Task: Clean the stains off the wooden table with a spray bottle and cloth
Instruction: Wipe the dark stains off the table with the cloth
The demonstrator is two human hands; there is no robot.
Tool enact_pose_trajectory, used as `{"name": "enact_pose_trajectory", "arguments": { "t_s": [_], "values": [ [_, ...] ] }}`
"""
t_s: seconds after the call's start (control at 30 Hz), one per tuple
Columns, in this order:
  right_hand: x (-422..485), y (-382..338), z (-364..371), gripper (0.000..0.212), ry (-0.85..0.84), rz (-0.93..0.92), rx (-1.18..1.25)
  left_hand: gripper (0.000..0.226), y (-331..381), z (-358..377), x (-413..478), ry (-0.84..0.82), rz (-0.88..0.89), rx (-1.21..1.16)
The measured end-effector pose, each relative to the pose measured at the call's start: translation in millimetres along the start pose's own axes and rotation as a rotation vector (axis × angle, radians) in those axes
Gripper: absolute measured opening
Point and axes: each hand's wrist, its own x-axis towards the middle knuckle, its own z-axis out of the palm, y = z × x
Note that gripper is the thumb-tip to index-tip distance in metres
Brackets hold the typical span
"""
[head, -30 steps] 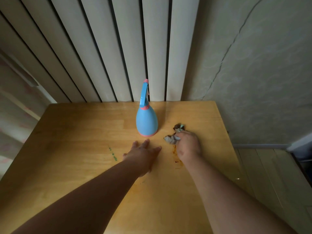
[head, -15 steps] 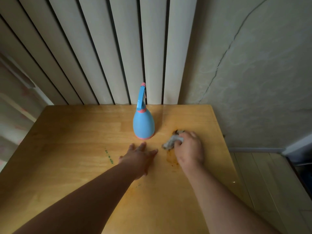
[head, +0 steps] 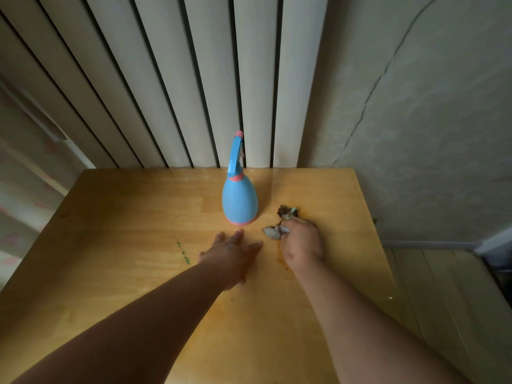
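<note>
Wiping is the step in hand: the right hand (head: 303,245), just right of the spray bottle (head: 239,200), grips the crumpled cloth (head: 277,231) on the desk (head: 124,217); the left hand (head: 230,256) lies flat and empty before the bottle. Next, probably, the cloth must rub the orange stain (head: 281,257), then the green marks (head: 182,252) left of the bottle.

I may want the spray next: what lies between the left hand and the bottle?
In the head view, only bare wood of the table separates the left hand from the bottle; the cloth lies off to the right.

Vertical blinds (head: 171,87) behind; wallpapered wall (head: 429,120) right.
</note>
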Motion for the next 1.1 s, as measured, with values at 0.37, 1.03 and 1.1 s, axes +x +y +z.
{"name": "enact_pose_trajectory", "arguments": {
  "t_s": [0.37, 1.03, 1.1],
  "values": [
    [11.2, 4.5, -34.6, 0.032, 0.161, 0.062, 0.126, 0.098, -0.2, 0.2, 0.7, 0.002, 0.0, 0.002],
    [-8.0, -3.0, -13.8, 0.026, 0.05, -0.003, 0.032, 0.098, 0.1, 1.1, 0.3, 0.01, -0.005, -0.025],
    [8.6, -3.4, -17.5, 0.031, 0.138, 0.041, 0.098, 0.098, -0.4, 0.1, 0.6, 0.005, -0.002, -0.023]
  ]
}}
